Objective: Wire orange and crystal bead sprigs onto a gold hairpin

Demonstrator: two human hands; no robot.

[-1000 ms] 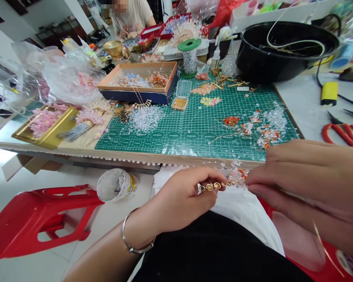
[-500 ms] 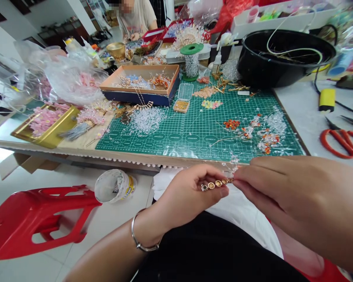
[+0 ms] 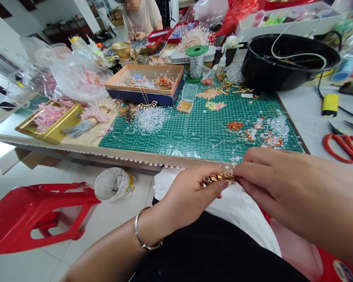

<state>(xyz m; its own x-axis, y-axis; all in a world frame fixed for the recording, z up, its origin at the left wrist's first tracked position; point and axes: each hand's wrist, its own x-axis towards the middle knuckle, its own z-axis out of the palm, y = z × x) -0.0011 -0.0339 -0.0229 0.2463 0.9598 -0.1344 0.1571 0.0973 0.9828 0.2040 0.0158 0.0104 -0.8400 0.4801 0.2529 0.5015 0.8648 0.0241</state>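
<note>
My left hand (image 3: pixel 194 190) is closed around a gold beaded hair ornament (image 3: pixel 213 178), held just off the table's front edge. A row of round gold cups on it shows between thumb and fingers, and clear beads stick up behind. At its right end my right hand (image 3: pixel 270 176) pinches, the fingertips pressed together. What exactly lies under those fingertips is hidden. Beyond the hands, orange beads (image 3: pixel 234 125) and clear beads (image 3: pixel 279 124) lie on a green cutting mat (image 3: pixel 176 143), with partly wired bead sprigs (image 3: pixel 254 131) among them.
A box of ornaments (image 3: pixel 144 96), a bead spool (image 3: pixel 196 66) and a black basin (image 3: pixel 261 74) stand behind. Red-handled pliers (image 3: pixel 341 149) lie right. A gold tray (image 3: pixel 51 133) of pink flowers sits left. Below are a red stool (image 3: pixel 14 219) and white bucket (image 3: pixel 106 188). Another person (image 3: pixel 144 19) sits opposite.
The hair ornament has tilted between my hands, and its cups now sit slightly higher. My right hand has shifted up a little. The whole view has moved slightly.
</note>
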